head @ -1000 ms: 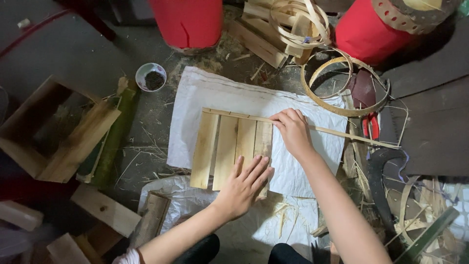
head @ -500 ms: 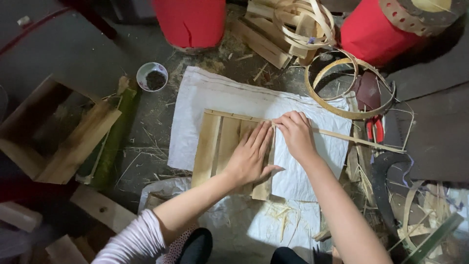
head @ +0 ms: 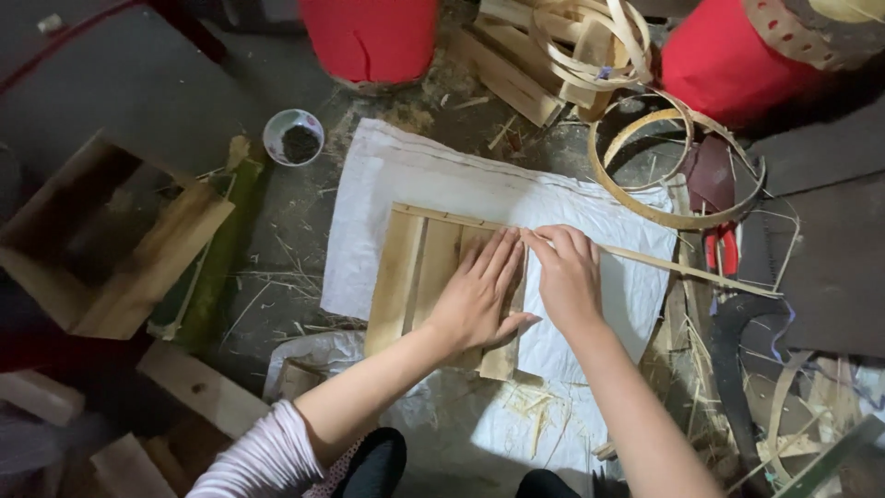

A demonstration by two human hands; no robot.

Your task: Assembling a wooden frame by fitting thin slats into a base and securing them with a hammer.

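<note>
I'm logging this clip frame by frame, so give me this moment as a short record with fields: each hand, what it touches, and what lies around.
left hand: left hand pressed flat, fingers spread, on the bamboo slats
right hand: right hand beside it, fingertips on the thin strip that crosses the slats' top edge
surface: slats lie side by side on a white woven sack on the floor
right of sack: bamboo hoops, red-handled pliers
upper left: small cup with dark contents
left: open wooden box
top: two red containers
</note>
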